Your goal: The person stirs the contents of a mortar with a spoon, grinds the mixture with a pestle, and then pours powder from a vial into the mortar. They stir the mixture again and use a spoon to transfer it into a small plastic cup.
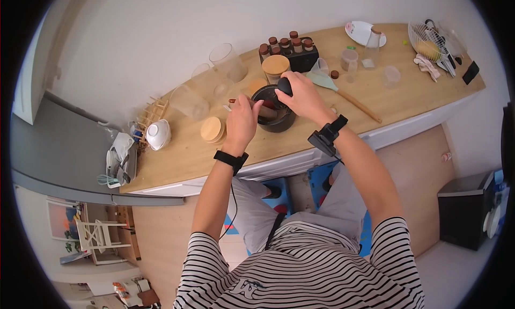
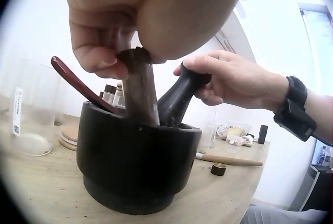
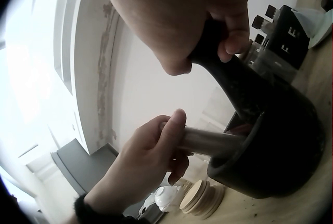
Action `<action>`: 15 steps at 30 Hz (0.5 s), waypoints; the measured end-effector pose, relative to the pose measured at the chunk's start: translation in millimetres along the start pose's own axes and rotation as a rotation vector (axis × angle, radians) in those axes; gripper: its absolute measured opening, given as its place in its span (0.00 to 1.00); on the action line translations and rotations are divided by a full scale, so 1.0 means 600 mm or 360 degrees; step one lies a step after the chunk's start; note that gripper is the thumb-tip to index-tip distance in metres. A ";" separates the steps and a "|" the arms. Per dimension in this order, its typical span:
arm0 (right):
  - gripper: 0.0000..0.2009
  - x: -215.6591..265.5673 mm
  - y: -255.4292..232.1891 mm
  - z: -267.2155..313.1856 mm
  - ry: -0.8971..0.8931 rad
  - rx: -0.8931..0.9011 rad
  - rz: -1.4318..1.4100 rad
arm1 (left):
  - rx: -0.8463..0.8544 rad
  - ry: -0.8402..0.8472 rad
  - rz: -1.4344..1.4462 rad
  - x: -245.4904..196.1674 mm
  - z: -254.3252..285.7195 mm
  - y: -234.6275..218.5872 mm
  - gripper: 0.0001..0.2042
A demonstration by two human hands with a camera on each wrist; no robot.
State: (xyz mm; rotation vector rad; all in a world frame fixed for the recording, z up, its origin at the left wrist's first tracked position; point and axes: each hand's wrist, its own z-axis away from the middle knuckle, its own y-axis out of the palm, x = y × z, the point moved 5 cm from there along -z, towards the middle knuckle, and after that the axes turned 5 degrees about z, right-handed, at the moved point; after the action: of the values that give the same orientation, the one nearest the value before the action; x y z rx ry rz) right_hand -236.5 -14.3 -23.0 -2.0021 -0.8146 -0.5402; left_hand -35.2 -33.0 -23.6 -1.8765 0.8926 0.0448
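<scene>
A black mortar (image 1: 277, 126) stands on the wooden counter. My left hand (image 1: 241, 124) pinches one end of a small clear glass jar (image 2: 140, 94), whose other end is down inside the mortar's mouth. With my right hand (image 1: 307, 97) I grip the knob of a black pestle (image 2: 179, 96), its lower end inside the mortar (image 2: 135, 167). A dark red handle (image 2: 75, 82) leans on the mortar's rim in the left wrist view. In the right wrist view the jar (image 3: 210, 141) lies close beside the pestle (image 3: 234, 81). The mortar's contents are mostly hidden.
Behind the mortar are a wooden-lidded jar (image 1: 276, 66) and a black spice rack (image 1: 303, 59). Clear containers (image 1: 190, 101) and another wooden lid (image 1: 213, 129) are to the left. A spatula (image 1: 357, 105), small cups and a wire basket (image 1: 426, 38) lie right.
</scene>
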 end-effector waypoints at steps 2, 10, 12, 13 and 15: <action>0.20 0.003 0.000 0.003 -0.0024 0.0017 -0.0004 | -0.0032 -0.0060 -0.0073 -0.011 -0.002 -0.011 0.16; 0.20 -0.003 0.013 0.009 -0.0043 0.0089 0.0009 | 0.0032 0.0011 -0.0131 -0.018 -0.023 -0.017 0.16; 0.20 0.002 0.015 0.009 -0.0049 0.0079 -0.0002 | 0.0031 -0.0001 -0.0132 -0.016 -0.023 -0.019 0.16; 0.20 0.003 0.015 0.009 -0.0062 0.0047 -0.0007 | 0.0011 -0.0015 -0.0124 -0.012 -0.025 -0.020 0.16; 0.20 -0.003 0.013 0.012 -0.0059 -0.0016 -0.0023 | -0.0011 0.0032 -0.0118 -0.013 -0.026 -0.015 0.16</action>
State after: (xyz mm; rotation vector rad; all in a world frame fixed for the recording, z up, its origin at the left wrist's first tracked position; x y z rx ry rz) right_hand -231.3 -11.6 -32.4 -2.0223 -0.8508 -0.5178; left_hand -40.6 -39.2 -6.0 -1.9179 0.8368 -0.0162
